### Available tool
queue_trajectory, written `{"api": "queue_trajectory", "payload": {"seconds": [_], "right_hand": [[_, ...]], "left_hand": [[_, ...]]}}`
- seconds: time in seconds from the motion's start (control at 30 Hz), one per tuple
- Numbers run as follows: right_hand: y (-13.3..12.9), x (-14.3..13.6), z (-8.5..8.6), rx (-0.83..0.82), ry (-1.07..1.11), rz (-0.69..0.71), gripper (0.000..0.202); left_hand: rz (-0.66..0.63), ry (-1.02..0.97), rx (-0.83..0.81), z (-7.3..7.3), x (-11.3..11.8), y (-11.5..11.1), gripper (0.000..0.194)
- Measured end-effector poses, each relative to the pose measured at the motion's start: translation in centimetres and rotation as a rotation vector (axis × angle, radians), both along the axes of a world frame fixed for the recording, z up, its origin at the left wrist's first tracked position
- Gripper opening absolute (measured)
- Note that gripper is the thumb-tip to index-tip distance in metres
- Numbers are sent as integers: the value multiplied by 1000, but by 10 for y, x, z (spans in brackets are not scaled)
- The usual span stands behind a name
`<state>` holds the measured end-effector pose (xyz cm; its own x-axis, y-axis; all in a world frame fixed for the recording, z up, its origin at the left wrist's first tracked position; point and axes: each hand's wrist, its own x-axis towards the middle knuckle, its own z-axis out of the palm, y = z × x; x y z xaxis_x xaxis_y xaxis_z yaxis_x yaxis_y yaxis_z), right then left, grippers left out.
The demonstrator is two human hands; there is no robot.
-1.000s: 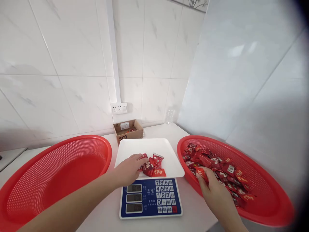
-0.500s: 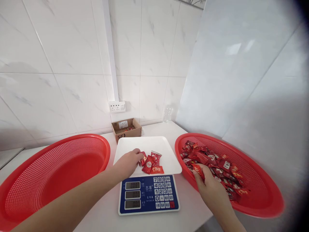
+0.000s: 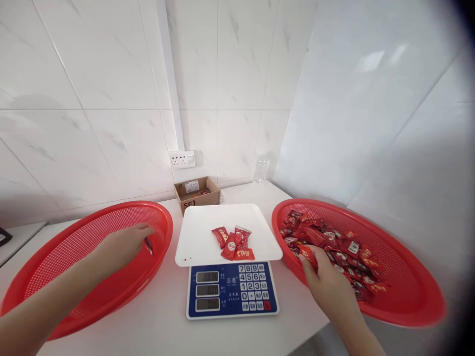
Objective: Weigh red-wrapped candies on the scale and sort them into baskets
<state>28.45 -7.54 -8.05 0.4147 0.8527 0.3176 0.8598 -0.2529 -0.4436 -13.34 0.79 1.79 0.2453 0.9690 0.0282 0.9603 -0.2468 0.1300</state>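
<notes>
My left hand (image 3: 124, 247) is over the left red basket (image 3: 48, 267), its fingers closed on a small dark red candy packet (image 3: 148, 243). At the near rim of the right red basket (image 3: 415, 306), my right hand (image 3: 328, 277) pinches a bright red candy packet (image 3: 308, 256). Many wrapped candies (image 3: 334, 247) lie heaped in that basket. Between the two baskets stands a digital scale (image 3: 232, 291) with a blue keypad panel. On its white tray (image 3: 208, 217) rest several red candy packets (image 3: 232, 245), close together and partly overlapping.
Behind the scale sits an open cardboard box (image 3: 198, 198) with a few red packets inside. A clear plastic container (image 3: 261, 170) stands by the wall corner. A wall socket (image 3: 182, 159) is above the box. The white table's front edge (image 3: 308, 341) runs below the right basket.
My left hand has moved left from the scale tray to over the left basket, carrying a candy packet. The scale's top reading has changed. My right hand keeps its pinch on a packet.
</notes>
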Motion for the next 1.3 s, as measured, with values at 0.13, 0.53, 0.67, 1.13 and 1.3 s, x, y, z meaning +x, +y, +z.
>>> {"api": "queue_trajectory", "payload": {"seconds": [0.13,0.53,0.67,1.13,1.3], "right_hand": [[0,0,-1,-9,6,2,41],[-2,-3,5,-27,5,3,41],[-2,-4,6,-52,-8,-9,41],[-4,-6,6,-33,-2,3,43],[-4,-6,6,-18,-11,-15,43]], "left_hand": [[-116,47,-41,-5,33,2,46],[-513,9,-177,-43,154,35,55],[-436,2,-171,-39,144,38,41],[-437,-87,-147,-43,201,8,63],[-425,-69,-158,-47,205,18,52]]}}
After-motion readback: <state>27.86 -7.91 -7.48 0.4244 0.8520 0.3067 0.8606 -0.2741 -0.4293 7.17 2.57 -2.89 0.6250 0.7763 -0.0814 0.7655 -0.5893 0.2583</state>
